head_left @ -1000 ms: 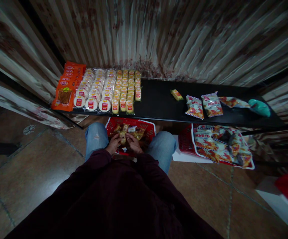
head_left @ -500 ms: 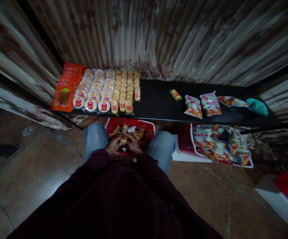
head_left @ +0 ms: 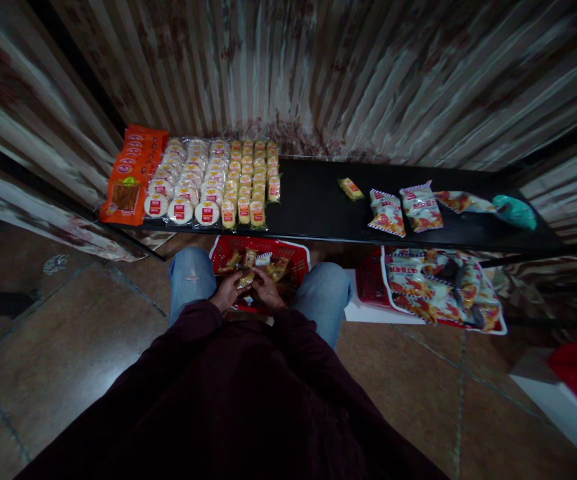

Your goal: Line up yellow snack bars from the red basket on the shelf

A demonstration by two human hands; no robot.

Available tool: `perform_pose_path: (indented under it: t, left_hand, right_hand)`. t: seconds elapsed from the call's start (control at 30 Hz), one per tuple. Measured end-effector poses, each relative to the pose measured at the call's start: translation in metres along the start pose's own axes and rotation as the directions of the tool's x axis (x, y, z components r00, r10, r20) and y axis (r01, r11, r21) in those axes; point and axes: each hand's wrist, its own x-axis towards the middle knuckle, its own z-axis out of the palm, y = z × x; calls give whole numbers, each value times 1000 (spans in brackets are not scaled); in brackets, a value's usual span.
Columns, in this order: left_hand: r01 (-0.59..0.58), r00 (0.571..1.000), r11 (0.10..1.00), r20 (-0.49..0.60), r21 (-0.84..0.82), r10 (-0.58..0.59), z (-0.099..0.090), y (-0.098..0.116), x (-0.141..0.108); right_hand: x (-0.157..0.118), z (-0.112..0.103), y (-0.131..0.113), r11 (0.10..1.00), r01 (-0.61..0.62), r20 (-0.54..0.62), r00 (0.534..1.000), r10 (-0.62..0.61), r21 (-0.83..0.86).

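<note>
Between my knees stands a red plastic basket [head_left: 298, 257] with several small wrapped snacks inside. Over it, my left hand [head_left: 228, 291] and my right hand [head_left: 267, 291] meet around one small yellowish wrapped snack [head_left: 245, 280]. Both sets of fingers are closed on its sides. The wrapper's print is too small and dark to read. More brown and gold snack packets [head_left: 279, 267] lie in the basket just beyond my fingers, along with a white packet with a striped edge [head_left: 263, 259].
A black shelf [head_left: 313, 200] bears an orange bag [head_left: 133, 173], rows of round white packaged crackers [head_left: 180, 210], yellow packets [head_left: 257, 213], a lone yellow packet [head_left: 351, 189], chip-style bags [head_left: 421, 208] and a green item [head_left: 516, 212]. A second red basket [head_left: 371, 283] holds several similar bags.
The small snack between my hands has turned a little in my fingers. Both hands stay over the basket, and the shelf's goods are unchanged.
</note>
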Motion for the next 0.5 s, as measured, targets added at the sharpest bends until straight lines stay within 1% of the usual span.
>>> perform_pose_path:
  t: [0.07, 0.17, 0.23, 0.3, 0.4, 0.5]
  left_hand:
    - [34, 999, 999, -3, 4, -34, -1, 0, 0]
    - [134, 991, 990, 13, 37, -134, -2, 0, -1]
    - [170, 985, 984, 8, 49, -171, -2, 0, -2]
    - [158, 987, 987, -29, 37, -157, 0, 0, -2]
    - [106, 991, 994, -84, 33, -103, 1, 1, -2]
    - [90, 992, 994, -98, 56, -84, 2, 3, -2]
  right_hand:
    - [1, 0, 2, 1000, -19, -13, 1000, 19, 6]
    - [2, 1, 5, 999, -46, -27, 999, 47, 26]
    - [2, 2, 6, 997, -61, -23, 998, 62, 49]
    - [2, 2, 6, 992, -90, -10, 996, 91, 84]
    - [2, 3, 4, 984, -129, -3, 992, 130, 121]
    - [3, 3, 1, 984, -132, -27, 990, 136, 121]
